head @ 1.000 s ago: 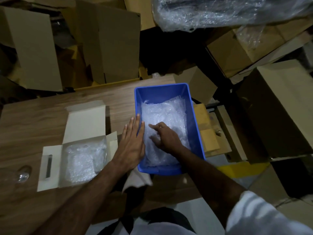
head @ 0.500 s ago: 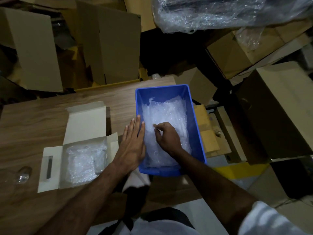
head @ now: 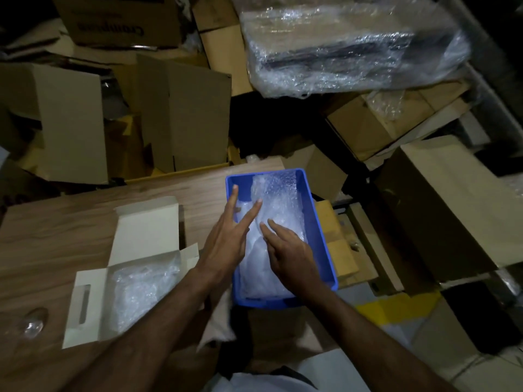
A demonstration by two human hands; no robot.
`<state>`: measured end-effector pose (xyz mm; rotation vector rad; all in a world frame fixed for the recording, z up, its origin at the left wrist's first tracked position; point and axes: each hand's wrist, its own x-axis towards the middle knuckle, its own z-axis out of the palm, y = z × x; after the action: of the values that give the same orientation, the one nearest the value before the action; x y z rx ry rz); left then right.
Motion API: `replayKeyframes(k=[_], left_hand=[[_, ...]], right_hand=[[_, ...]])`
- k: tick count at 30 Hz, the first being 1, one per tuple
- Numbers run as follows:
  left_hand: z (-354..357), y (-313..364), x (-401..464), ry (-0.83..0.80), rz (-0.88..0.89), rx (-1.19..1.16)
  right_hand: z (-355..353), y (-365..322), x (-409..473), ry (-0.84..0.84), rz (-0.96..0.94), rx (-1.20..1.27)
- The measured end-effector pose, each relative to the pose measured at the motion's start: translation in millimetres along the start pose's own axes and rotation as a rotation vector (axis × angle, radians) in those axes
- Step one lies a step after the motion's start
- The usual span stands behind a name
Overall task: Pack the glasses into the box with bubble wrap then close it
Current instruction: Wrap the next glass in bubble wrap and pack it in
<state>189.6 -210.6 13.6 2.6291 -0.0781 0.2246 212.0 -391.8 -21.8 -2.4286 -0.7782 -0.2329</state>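
Fingers (head: pixel 256 210) of both hands straight, on bubble wrap (head: pixel 278 210) in one blue bin (head: pixel 319 230); one box (head: pixel 147 230).

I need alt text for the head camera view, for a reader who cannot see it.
Two hands, left and right, reach with straight fingers into a blue bin holding bubble wrap on a wooden table. Left of the bin lies an open white box lined with bubble wrap; cardboard boxes are piled behind.
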Motion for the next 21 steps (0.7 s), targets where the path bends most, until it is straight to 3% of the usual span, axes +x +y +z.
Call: replayKeyframes(k=[8,13,16,21], left_hand=[[-45,9,-8,0.089,0.125,-0.151],[-81,1,-22,0.202,0.074,-0.263],[-108,-5,-39,0.217,0.006,-0.442],[-139,-29,-60,0.188,-0.116,-0.804]], right_hand=[[-15,-38,2,0.204,-0.149,0.083],[-34,-67,7,0.311,-0.161,0.279],[-55,-74,15,0.225,-0.001,0.384],[-47,-84,38,-0.252,0.302,0.744]])
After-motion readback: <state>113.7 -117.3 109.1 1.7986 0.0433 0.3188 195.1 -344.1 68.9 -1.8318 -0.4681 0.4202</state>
